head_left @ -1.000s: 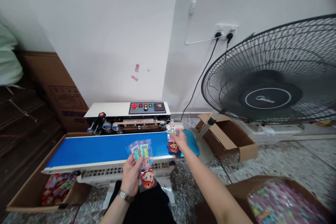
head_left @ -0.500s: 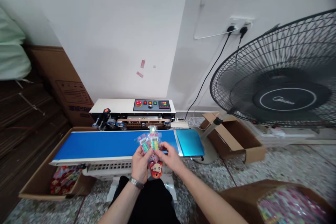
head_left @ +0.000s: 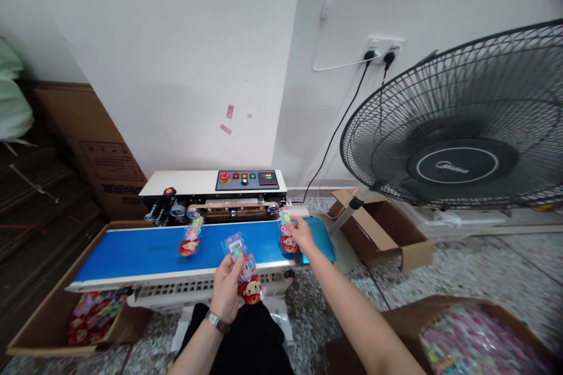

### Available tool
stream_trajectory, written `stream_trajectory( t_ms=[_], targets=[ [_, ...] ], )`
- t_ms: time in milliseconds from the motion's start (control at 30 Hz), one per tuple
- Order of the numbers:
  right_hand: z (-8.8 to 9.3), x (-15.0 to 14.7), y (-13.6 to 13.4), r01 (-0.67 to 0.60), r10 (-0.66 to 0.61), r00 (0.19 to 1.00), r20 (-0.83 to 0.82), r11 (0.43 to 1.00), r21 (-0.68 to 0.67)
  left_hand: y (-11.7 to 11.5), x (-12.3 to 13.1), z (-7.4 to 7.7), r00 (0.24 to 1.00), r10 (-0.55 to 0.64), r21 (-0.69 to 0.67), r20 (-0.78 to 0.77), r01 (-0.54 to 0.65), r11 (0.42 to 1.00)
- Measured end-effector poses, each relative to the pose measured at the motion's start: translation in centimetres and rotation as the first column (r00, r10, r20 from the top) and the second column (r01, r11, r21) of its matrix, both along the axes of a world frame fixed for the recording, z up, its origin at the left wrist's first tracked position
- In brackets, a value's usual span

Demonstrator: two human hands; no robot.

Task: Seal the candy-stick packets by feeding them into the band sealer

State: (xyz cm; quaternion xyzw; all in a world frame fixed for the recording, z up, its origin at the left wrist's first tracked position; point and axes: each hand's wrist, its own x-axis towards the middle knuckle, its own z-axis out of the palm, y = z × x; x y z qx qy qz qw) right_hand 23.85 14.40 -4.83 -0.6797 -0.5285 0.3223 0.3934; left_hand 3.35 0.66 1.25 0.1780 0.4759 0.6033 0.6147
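Gripping between thumb and fingers, the left hand, a silver metal watch on its wrist, holds a clear plastic packet with a barcode label and a round red cartoon head at the near edge of the belt; whether another lies behind it cannot be told. At lower right stands a brown cardboard box of glossy multicoloured packets; at lower left, a second brown cardboard box holds similar red-headed packets. Well apart from the left hand, the right hand pinches a matching red-headed packet over the right end of the flat blue conveyor belt, just beside a shiny blue metal plate. Another such packet lies untouched left of the hands, its head end toward the near side. Behind the belt runs a long white metal sealing machine with a dark control panel. To the right looms a large black wire-caged fan; beyond, a white socket plate is fixed to the pale wall.
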Motion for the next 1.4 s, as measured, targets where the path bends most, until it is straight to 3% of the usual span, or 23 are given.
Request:
stream_trajectory(
  t_ms=[67, 167, 233, 333, 400, 467, 567, 633, 700, 767, 900, 1000, 1100, 1200, 1267, 1333, 1400],
  targets=[
    [0.7, -1.1, 0.3, -0.050, 0.051, 0.996, 0.078, 0.999, -0.010, 0.1, 0.2, 0.2, 1.000, -0.005, -0.003, 0.025, 0.005, 1.000],
    [2.3, -2.9, -1.1, -0.114, 0.105, 0.989, 0.107, 0.990, 0.082, 0.5, 0.6, 0.6, 0.996, 0.006, -0.016, 0.084, -0.005, 1.000],
    [3.4, -4.2, -3.4, -0.249, 0.250, 0.968, 0.015, 0.959, 0.135, 0.9, 1.0, 0.8, 0.994, 0.018, 0.014, 0.110, -0.020, 1.000],
    [4.5, -5.9, -7.6, -0.509, 0.529, 0.826, -0.195, 0.848, 0.148, 1.4, 1.8, 0.9, 0.994, 0.012, 0.078, 0.112, -0.021, 0.997],
    [4.7, -6.4, -9.3, -0.560, 0.578, 0.775, -0.256, 0.815, 0.146, 1.5, 2.2, 0.9, 0.995, -0.010, 0.074, 0.095, 0.003, 0.997],
    [4.3, -5.8, -9.4, -0.483, 0.502, 0.821, -0.271, 0.865, 0.135, 1.3, 2.3, 0.8, 0.998, -0.042, 0.035, 0.052, 0.040, 0.999],
    [3.0, -3.1, -7.0, -0.198, 0.222, 0.935, -0.275, 0.974, 0.112, 0.7, 1.9, 0.6, 0.996, -0.091, -0.034, -0.020, 0.090, 0.995],
    [1.9, -1.0, -4.7, 0.018, 0.001, 0.973, -0.229, 0.997, 0.081, 0.2, 1.3, 0.3, 0.994, -0.108, -0.064, -0.024, 0.106, 0.992],
    [0.8, 0.5, -2.9, 0.145, -0.136, 0.981, -0.139, 0.988, 0.055, -0.2, 0.8, -0.1, 0.993, -0.117, -0.081, -0.007, 0.116, 0.990],
    [0.2, 0.8, -1.7, 0.155, -0.153, 0.987, -0.055, 0.987, 0.038, -0.6, 0.4, -0.6, 0.992, -0.123, -0.092, 0.007, 0.123, 0.988],
    [0.5, -1.1, -0.4, 0.024, -0.025, 0.996, 0.087, 1.000, 0.006, -1.0, 0.3, -0.9, 0.989, -0.146, -0.088, 0.008, 0.146, 0.985],
    [1.7, -2.9, -0.3, -0.049, 0.052, 0.986, 0.156, 0.999, -0.025, -1.3, 0.3, -0.6, 0.986, -0.169, -0.090, -0.007, 0.168, 0.982],
    [3.9, -3.0, -2.0, -0.144, 0.131, 0.977, 0.166, 0.987, 0.069, -1.5, 0.4, -0.1, 0.978, -0.208, -0.098, -0.034, 0.204, 0.974],
    [7.7, 0.2, -6.3, -0.298, 0.265, 0.945, 0.193, 0.939, 0.170, -1.9, 0.1, -0.2, 0.964, -0.256, -0.116, -0.068, 0.247, 0.962],
    [10.6, 4.4, -10.2, -0.326, 0.281, 0.934, 0.221, 0.923, 0.206, -2.3, -0.7, -0.8, 0.955, -0.283, -0.168, -0.086, 0.266, 0.949],
    [13.1, 10.3, -14.7, -0.212, 0.151, 0.955, 0.257, 0.951, 0.227, -2.7, -1.8, -1.8, 0.947, -0.308, -0.224, -0.095, 0.281, 0.933],
    [14.7, 17.3, -19.8, 0.042, -0.120, 0.941, 0.315, 0.969, 0.244, -3.2, -3.2, -2.7, 0.926, -0.351, -0.253, -0.136, 0.310, 0.916]
  ],
)
